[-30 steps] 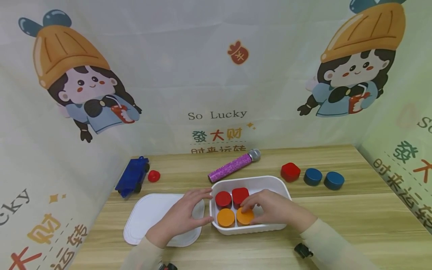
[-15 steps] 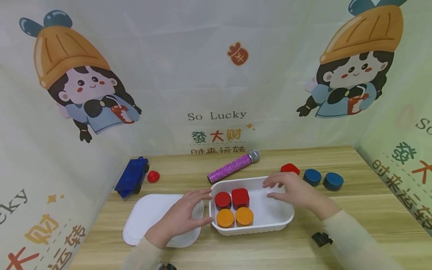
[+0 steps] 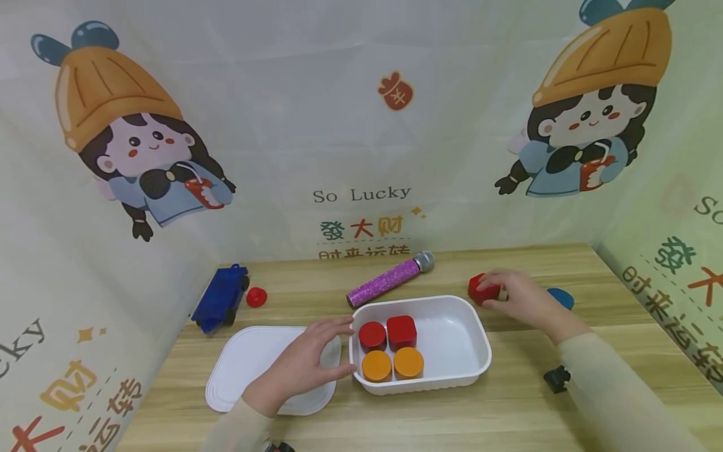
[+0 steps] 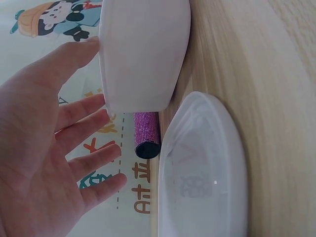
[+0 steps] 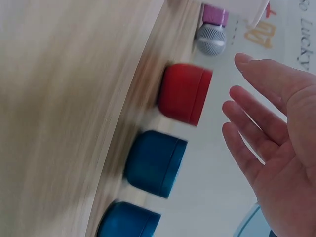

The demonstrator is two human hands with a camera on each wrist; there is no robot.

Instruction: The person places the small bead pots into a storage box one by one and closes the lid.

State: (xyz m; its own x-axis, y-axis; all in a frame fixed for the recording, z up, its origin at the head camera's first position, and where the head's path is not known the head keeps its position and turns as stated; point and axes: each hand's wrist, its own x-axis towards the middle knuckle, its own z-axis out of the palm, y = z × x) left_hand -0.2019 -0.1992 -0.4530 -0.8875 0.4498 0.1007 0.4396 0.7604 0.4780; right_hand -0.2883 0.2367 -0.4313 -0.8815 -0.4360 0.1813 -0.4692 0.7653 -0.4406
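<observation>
In the head view, my left hand [image 3: 302,361] rests at the left end of a white plastic box [image 3: 482,355], fingers relaxed, thumb and fingertips at its rim. The left wrist view shows the same box [image 4: 143,54] touched by those fingertips. Inside the box sit two red blocks [image 3: 401,331] and two orange round blocks [image 3: 376,365]. My right hand [image 3: 525,301] is over a red block [image 3: 477,289] on the table, right of the box. From the right wrist, this red block [image 5: 185,94] appears apart from the outstretched fingers.
A white lid [image 3: 243,370] lies left of the box. Behind stands a purple glittery microphone [image 3: 386,282]. A blue toy car [image 3: 220,298] and small red piece [image 3: 257,297] are at the back left. Blue round blocks [image 5: 155,163] sit beside the red one, one hidden by my hand in the head view.
My right hand has left the orange block inside the box and moved right and back to the red block on the table. My left hand stays at the box's left end.
</observation>
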